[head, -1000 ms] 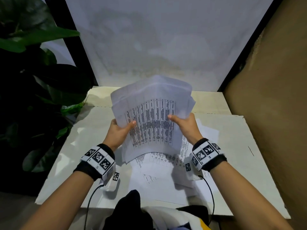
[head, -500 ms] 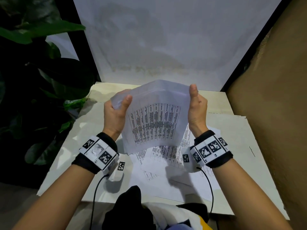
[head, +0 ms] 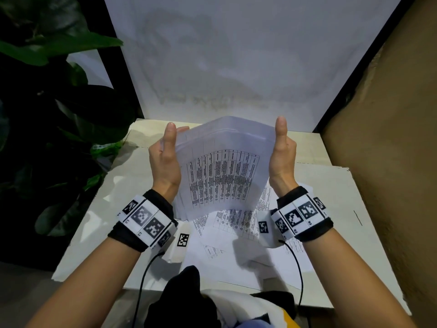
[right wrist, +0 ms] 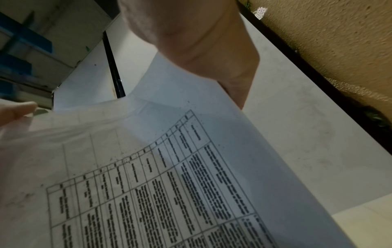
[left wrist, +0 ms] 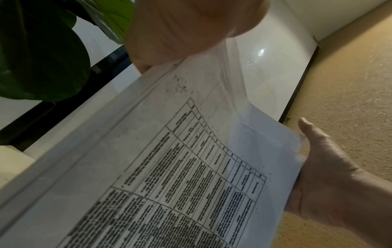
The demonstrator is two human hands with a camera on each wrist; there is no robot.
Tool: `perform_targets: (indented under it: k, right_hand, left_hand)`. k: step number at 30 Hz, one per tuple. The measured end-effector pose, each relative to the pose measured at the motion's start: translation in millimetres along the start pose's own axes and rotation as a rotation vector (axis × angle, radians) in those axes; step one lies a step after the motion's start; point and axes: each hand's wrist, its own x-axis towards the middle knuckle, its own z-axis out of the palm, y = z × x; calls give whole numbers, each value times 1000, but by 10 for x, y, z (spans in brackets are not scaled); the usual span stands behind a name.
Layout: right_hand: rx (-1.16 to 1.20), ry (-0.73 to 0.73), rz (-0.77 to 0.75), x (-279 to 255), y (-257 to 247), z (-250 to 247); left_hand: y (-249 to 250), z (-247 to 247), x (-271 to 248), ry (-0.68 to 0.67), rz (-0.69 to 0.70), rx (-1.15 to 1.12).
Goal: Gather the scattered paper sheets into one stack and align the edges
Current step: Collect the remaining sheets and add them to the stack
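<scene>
Nearest the camera, a dark garment [head: 186, 294] sits at the table's near edge, and two cables [head: 144, 275] trail back from the marker-covered wristbands [head: 146, 218]. Just beyond them, loose printed sheets [head: 236, 235] lie fanned across the white table [head: 354, 233], overlapping at odd angles, so the gathering looks only partly done.

Up above those, the held stack [head: 224, 171] stands nearly upright in the air, clear of the table, its table-printed face turned toward the camera. The left hand [head: 165, 162] flanks its left edge and the right hand [head: 282, 157] its right edge, palms facing each other, thumbs pointing up. That looks like squaring: flat palms press inward to drive the side edges flush. The fingers themselves are behind the paper; whether they lie straight or curl around the back, I cannot tell from any view. The left wrist camera shows the stack's left edge [left wrist: 118, 117] still stepped, several sheet edges offset.

The top of the stack bows away, soft and floppy, so too much squeeze could buckle it.

Further back, a pale shelf-like ledge [head: 305, 147] runs along the table's far side under a large white board [head: 236, 55]. Broad green plant leaves [head: 59, 102] crowd the left, and a rough tan wall [head: 390, 138] closes the right.
</scene>
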Motion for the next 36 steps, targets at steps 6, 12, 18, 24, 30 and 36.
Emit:
perform_targets:
  k: [6,12,18,24,30,36]
  right_hand:
    - [53,31,-3,17,-23,23]
    - [48,-6,-52,25,74,14]
    - [-1,-390,131,24,508,-208]
    - [-105,-376,173,-50,549,-173]
    - [37,-444,48,-23,342,-245]
    - [-42,-458,165,-99,547,-174]
  left_hand:
    - [-67,13,18,16,63,57]
    - [-128,4,-14,-28,68,16]
    - [-470,-263,-18,-239,51,204]
    - [-554,-315,12,-265,-124,150]
    - [-302,-359,6,-331,39,7]
    - [-419,-419,-28,-334,-34,-10]
